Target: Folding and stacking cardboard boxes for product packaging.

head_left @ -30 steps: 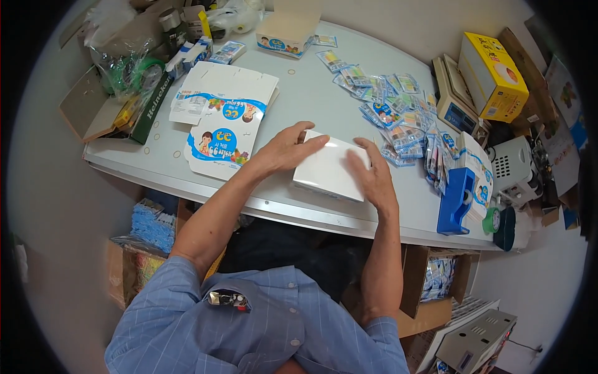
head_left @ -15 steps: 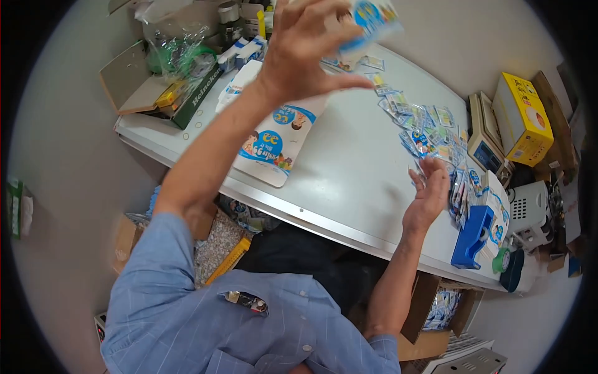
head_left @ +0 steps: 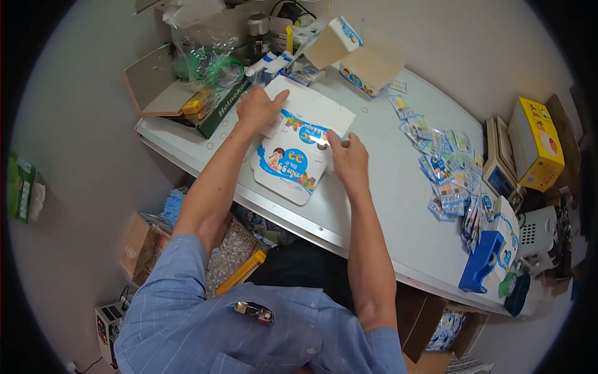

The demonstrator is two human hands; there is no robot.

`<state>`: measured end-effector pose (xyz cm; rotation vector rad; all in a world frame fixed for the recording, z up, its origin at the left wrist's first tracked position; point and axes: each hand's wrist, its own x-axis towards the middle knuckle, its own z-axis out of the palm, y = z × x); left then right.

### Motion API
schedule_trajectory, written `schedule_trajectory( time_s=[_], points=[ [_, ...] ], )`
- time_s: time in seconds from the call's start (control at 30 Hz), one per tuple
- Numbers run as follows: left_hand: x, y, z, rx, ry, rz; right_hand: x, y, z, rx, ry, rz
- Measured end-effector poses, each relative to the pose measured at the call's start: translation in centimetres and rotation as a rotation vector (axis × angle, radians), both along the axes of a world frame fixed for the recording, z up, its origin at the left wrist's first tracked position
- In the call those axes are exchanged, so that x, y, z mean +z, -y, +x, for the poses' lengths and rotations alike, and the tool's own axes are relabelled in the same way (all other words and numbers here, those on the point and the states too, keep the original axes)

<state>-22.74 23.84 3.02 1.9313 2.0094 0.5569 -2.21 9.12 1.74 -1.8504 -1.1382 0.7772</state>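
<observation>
Lying flat near the front edge of the white table (head_left: 374, 187), the printed carton blank (head_left: 298, 149) is pressed by the left hand (head_left: 258, 107) and right hand (head_left: 349, 161), fingers spread; folding is judged unstarted, blue tape dispenser (head_left: 483, 262) far right.

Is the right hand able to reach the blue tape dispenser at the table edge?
Probably yes. The right hand rests on the flat white carton, and only bare white table lies between it and the blue tape dispenser.

Light blue checked shirt, sleeves rolled, bare forearms.
</observation>
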Motion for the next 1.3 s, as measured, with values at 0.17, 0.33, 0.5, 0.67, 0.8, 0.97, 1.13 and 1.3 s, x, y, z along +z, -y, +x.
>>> schedule_trajectory(
  time_s=[0.17, 0.33, 0.5, 0.67, 0.8, 0.97, 1.13, 1.3],
  points=[
    [-0.1, -1.3, 0.7, 0.007, -0.026, -0.025, 1.1, -1.9, -2.9, 0.040, 0.198, -0.150],
    [-1.5, 1.1, 0.9, 0.100, 0.181, 0.227, 1.7, -0.7, -4.4, 0.014, 0.281, -0.098],
    [1.2, 5.3, 0.4, 0.061, 0.361, 0.575, 2.3, 1.4, -4.5, -0.133, 0.404, 0.167],
    [7.5, 11.6, 1.5, 0.002, 0.796, 0.760, 7.6, 4.4, -2.5, -0.230, -0.797, 0.510],
    [9.1, 14.8, 4.5, -0.344, 1.015, 0.980, 11.2, 7.2, 0.1, -0.350, -0.591, 0.836],
    [10.0, 16.3, 9.1, -0.794, 1.091, 1.106, 9.6, 12.0, 5.4, -0.291, -0.389, 1.210],
    [6.1, 17.5, 13.7, -0.665, 1.072, 0.944, 5.0, 13.6, 7.3, -0.490, -0.251, 1.215],
    [2.7, 17.5, 15.1, -0.584, 1.129, 0.805, 3.9, 14.7, 5.3, -0.551, -0.417, 0.999]
  ],
)
